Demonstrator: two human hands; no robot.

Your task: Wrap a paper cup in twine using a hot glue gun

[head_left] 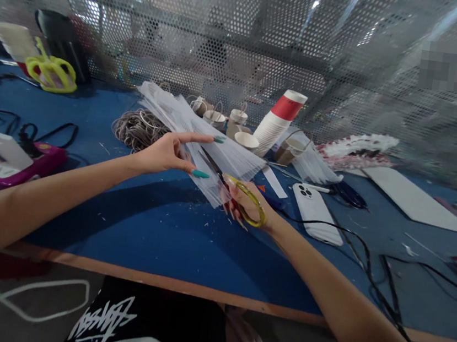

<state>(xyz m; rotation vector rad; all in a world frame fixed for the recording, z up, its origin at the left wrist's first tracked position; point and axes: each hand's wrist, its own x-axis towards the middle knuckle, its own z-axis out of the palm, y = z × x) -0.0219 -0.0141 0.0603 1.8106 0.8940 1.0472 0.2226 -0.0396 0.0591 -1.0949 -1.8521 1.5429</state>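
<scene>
My right hand [236,201] grips a pair of scissors [254,204] with yellow handles, its dark blades pointing up and left over a bundle of translucent white strips [230,154]. My left hand [172,152] lies at the left part of the bundle, thumb and forefinger spread wide apart; its other fingers are hidden. I cannot tell whether it presses on the strips. The strips fan out from the back left toward the scissors. Just behind my left wrist sits a coil of grey-brown cord [140,127].
Behind the strips stand a leaning stack of paper cups [278,124] and several small cups with wire loops. To the right lie a white phone [317,214], a black cable [355,239] and a white board [416,199]. A magenta device [49,155] and yellow holder [51,69] are left.
</scene>
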